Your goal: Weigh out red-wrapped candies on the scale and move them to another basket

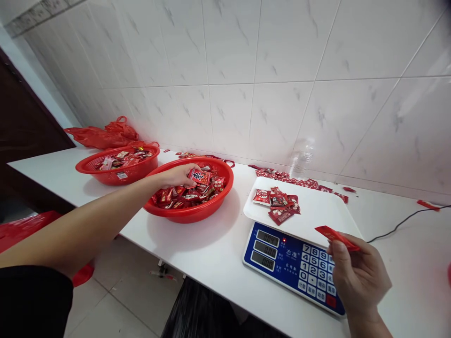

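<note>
My left hand (178,176) reaches into the nearer red basket (190,213) and is closed on red candy packets (200,177) at the top of the pile. My right hand (355,272) hovers over the keypad of a blue electronic scale (292,263), pinching a flat red packet (336,237) between thumb and fingers. The scale's white pan (317,211) carries a small heap of red candy packets (280,202).
A second red basket (118,166) of packets stands farther left, with red plastic bags (102,136) behind it. Loose packets (310,184) lie along the tiled wall beside a clear bottle (301,162). A black cable (405,220) runs right. A red stool (21,227) is below left.
</note>
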Demonstrator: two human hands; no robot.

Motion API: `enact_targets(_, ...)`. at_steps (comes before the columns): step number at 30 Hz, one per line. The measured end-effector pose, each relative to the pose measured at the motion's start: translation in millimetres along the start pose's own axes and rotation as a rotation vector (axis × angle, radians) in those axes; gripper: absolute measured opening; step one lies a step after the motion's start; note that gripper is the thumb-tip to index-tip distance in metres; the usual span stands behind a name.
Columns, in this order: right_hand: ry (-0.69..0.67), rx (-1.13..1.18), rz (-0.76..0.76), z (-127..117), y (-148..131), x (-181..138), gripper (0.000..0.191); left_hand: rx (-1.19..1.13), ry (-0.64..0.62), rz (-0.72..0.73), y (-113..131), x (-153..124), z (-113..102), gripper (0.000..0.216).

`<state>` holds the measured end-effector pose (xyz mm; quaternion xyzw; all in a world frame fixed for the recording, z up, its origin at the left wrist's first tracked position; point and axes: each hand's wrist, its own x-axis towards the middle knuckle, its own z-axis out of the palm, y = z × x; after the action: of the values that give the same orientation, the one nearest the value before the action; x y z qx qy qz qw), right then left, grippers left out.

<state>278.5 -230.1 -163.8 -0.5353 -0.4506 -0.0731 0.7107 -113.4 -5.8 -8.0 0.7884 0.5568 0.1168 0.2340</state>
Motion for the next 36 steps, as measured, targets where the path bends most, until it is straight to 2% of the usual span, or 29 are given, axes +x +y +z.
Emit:
enact_targets(5, -0.011, -0.005, -0.005, 1.2, -1.3, 0.8, 0.023, -0.145, -0.022, -0.034, 9.7, -4.9, 4.7, 0.063)
enact_targets(10, -0.034, 0.005, -0.031, 3.2, -1.6, 4.3, 0.021, -0.222, -0.006, 0.036, 35.5, 0.1, 22.2, 0.037)
enact_targets(14, -0.064, 0.008, -0.042, 4.3, -1.7, 7.0, 0.019, -0.260, 0.064, 0.108, 49.7, 14.2, 28.6, 0.026)
enact_targets(18, -0.071, 0.000, -0.018, 4.0, -1.6, 6.2, 0.019, -0.227, 0.198, 0.122, 39.9, 30.6, 23.4, 0.022)
enact_targets(21, -0.069, 0.006, -0.003, 2.8, 0.0, 4.1, 0.020, -0.283, 0.244, 0.072, 23.4, 32.6, 14.9, 0.028)
enact_targets(24, -0.062, -0.006, 0.003, 1.8, 1.4, 2.5, 0.021, -0.334, 0.122, -0.036, 7.6, 21.6, 8.4, 0.055)
enact_targets(27, -0.071, -0.020, -0.005, 0.9, 0.6, 1.6, 0.022, 0.024, -0.181, -0.098, -5.7, 5.9, 13.1, 0.076)
enact_targets(29, -0.083, -0.021, -0.007, 0.3, -0.3, 1.0, 0.022, 0.300, -0.333, -0.090, -12.3, -1.1, 23.8, 0.075)
enact_targets(30, -0.087, -0.026, -0.003, 0.1, -0.6, 0.6, 0.022, 0.391, -0.369, -0.071, -14.5, -2.7, 30.2, 0.072)
enact_targets(33, -0.091, -0.048, 0.020, -0.1, -0.1, -0.1, 0.024, 0.459, -0.330, -0.006, -16.7, 0.0, 45.4, 0.058)
enact_targets(36, -0.088, -0.070, 0.041, 1.2, 0.8, 0.1, 0.026, 0.380, -0.267, 0.010, -14.6, 8.0, 44.8, 0.045)
